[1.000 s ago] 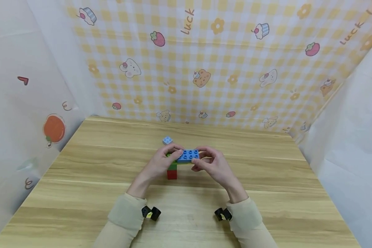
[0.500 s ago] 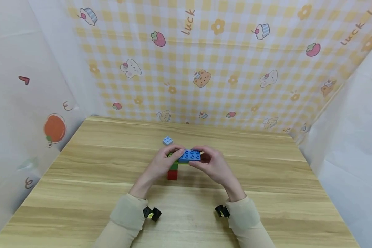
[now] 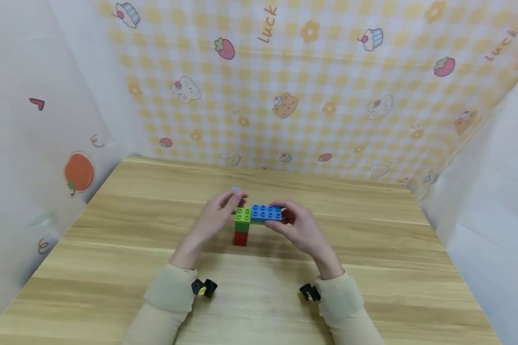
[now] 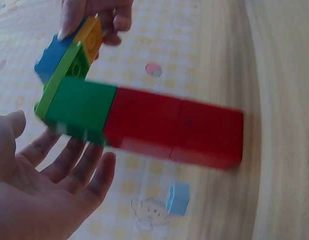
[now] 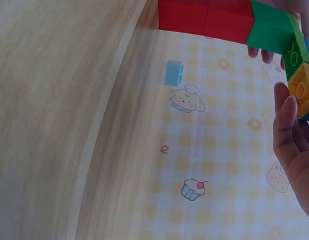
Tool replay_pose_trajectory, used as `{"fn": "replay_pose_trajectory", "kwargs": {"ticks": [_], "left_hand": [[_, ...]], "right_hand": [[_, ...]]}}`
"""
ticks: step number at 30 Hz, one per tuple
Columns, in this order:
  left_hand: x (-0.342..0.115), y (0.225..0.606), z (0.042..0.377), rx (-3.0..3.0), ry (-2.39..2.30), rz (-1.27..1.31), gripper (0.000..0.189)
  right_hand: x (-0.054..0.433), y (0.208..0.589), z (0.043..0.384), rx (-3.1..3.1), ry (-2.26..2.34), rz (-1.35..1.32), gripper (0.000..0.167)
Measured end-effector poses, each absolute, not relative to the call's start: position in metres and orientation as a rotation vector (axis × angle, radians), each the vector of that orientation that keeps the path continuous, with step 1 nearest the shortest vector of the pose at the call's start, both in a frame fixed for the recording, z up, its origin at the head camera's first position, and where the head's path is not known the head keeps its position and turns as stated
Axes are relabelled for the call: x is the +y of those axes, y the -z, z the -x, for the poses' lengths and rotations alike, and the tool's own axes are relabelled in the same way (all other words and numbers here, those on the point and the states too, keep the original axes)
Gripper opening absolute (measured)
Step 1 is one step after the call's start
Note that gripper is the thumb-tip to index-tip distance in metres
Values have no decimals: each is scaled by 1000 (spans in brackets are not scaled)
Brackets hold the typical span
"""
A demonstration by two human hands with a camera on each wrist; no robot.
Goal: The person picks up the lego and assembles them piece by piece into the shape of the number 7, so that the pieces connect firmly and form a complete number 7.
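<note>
My right hand (image 3: 300, 227) grips the right end of a blue building brick (image 3: 265, 213), thumb in front and fingers behind. That brick sits on a lime-green piece (image 3: 243, 214) reaching sideways from the top of a tower. Below it come a green brick (image 4: 82, 105) and two red bricks (image 4: 174, 127), standing on the table. A yellow brick (image 5: 300, 87) hangs under the outer end, beside my right fingers. My left hand (image 3: 213, 213) is just left of and behind the tower top, its fingers spread loosely with nothing in them. It partly covers a light blue brick (image 3: 235, 189) in the head view.
The wooden table (image 3: 259, 297) runs back to a yellow checked cloth (image 3: 250, 96) with printed cartoons. White cloths stand at the left (image 3: 21, 143) and right (image 3: 496, 191) sides. The light blue brick stands alone behind the tower.
My left hand has let go of the blue brick and lime-green piece and moved left and back toward the light blue brick. My right hand keeps its grip on the blue brick.
</note>
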State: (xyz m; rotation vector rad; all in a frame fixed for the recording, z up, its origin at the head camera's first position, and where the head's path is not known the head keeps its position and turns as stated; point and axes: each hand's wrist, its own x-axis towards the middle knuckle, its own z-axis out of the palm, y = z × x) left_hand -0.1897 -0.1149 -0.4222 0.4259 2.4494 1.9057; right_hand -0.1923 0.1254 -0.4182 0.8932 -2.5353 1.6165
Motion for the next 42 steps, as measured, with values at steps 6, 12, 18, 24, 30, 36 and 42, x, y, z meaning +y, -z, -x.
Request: {"fn": "replay_pose_trajectory", "kwargs": {"ticks": [6,12,18,24,30,36,42], "left_hand": [[-131,422,198,2624,-1773,-351,48],[-139,428,213,2763,-1586,-314,41],[-147,436,233,2916,-1372,-314,42],[-148,444,250,2939,-1154,-294,41],[-148,456,260,2874,-1091,-247,47],[-152,462,270,2817,-1144,-190,56],[-149,463,279,2796,-1156,-181,59]], "right_hand": [[124,414,192,-2531,-1569,-906,39],[126,414,189,-2562,-1548,-903,38],[125,413,188,-2579,-1541,-890,39],[122,411,187,-2581,-1563,-879,39],[124,416,182,-2598,-1552,-855,39],[124,417,183,-2592,-1543,-878,38],[126,416,185,-2573,-1549,-901,38]]}}
